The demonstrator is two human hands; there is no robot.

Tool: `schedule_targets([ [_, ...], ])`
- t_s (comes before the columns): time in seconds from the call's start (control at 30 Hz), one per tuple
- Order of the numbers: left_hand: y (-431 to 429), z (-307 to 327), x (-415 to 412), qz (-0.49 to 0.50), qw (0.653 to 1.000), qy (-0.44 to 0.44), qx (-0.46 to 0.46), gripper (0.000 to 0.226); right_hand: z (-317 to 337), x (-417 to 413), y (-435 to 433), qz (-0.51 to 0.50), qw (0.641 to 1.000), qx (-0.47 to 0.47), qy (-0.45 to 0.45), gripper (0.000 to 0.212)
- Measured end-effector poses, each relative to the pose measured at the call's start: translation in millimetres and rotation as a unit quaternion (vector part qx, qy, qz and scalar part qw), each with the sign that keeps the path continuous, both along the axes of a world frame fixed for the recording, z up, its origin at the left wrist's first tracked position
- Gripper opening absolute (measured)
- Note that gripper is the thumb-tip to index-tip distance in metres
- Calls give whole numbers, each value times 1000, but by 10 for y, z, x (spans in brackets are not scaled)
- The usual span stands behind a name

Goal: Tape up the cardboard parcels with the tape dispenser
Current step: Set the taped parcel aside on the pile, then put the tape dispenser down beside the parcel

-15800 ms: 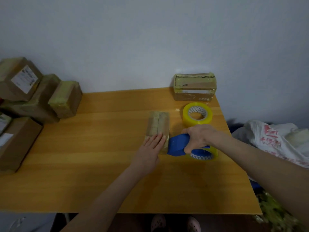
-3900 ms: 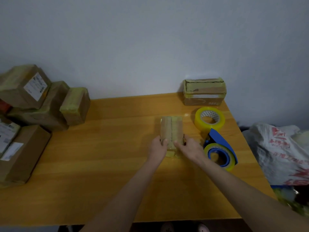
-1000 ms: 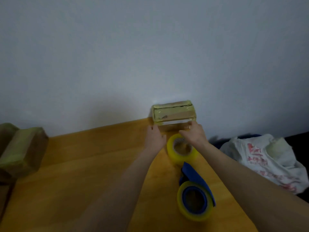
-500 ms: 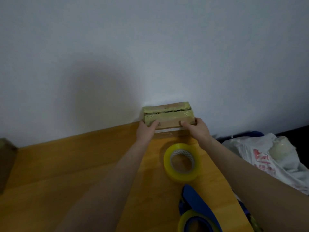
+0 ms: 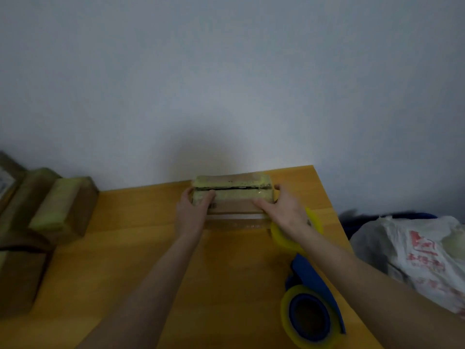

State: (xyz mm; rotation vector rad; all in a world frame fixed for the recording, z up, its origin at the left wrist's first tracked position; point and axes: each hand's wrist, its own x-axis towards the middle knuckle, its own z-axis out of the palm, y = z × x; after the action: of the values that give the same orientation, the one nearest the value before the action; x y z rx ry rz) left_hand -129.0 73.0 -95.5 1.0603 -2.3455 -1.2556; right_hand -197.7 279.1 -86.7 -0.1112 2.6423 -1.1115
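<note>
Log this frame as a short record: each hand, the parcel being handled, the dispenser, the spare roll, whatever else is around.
left hand: grips the parcel's left end
right hand: grips the parcel's right end
parcel: near the far edge of the table, by the wall; yellowish tape on top, dark gap along the top seam
tape dispenser: blue, lying on the table at near right, untouched
spare tape roll: yellow, partly hidden under the right wrist
other parcels: stacked at left
plastic bag: beyond the table's right edge

I see a smooth wooden table (image 5: pixel 239 273) with a faint sheen. The parcel (image 5: pixel 232 195) is matt brown cardboard under glossy yellowish tape. The tape dispenser (image 5: pixel 312 275) looks like smooth blue plastic. The bag (image 5: pixel 422 250) is thin, crinkled plastic, and the wall (image 5: pixel 226 84) is matt.
</note>
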Motion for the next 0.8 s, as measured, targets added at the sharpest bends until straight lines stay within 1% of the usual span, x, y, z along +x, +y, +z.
schedule_targets([
  [0.07,-29,-24,396,13,1000,-24,-14,78,26,271,-13,61,995,77,4,81],
  [0.1,-21,-34,593,16,999,-34,-17,79,21,415,-15,81,992,100,5,83],
  [0.2,79,-87,1194,24,996,-77,-42,78,-26,891,11,121,983,138,1,89],
  [0.3,179,-137,1645,21,990,-118,-73,77,-54,1286,59,151,974,168,-13,90],
  [0.4,258,-174,1918,2,986,-128,-106,73,-94,1583,126,152,968,202,4,90],
  [0.53,319,-275,2143,-50,985,-139,-89,76,-133,1814,232,182,961,207,-15,89],
  [0.57,314,-286,2184,-61,984,-137,-99,77,-117,1830,280,187,962,199,-12,87],
  [0.6,303,-287,2209,-74,980,-126,-134,77,-91,1836,345,175,967,184,-1,83],
  [0.63,297,-278,2212,-96,970,-108,-193,77,-67,1828,423,149,974,169,21,79],
  [0.67,305,-256,2193,-135,951,-95,-260,77,-45,1803,515,114,979,163,48,75],
  [0.7,325,-226,2162,-188,925,-92,-318,80,-32,1763,621,77,980,174,61,73],
  [0.73,357,-194,2121,-250,895,-107,-354,84,-33,1715,736,45,978,198,51,73],
  [0.8,413,-200,2073,-342,842,-159,-385,89,-74,1634,951,7,970,240,-35,75],
])
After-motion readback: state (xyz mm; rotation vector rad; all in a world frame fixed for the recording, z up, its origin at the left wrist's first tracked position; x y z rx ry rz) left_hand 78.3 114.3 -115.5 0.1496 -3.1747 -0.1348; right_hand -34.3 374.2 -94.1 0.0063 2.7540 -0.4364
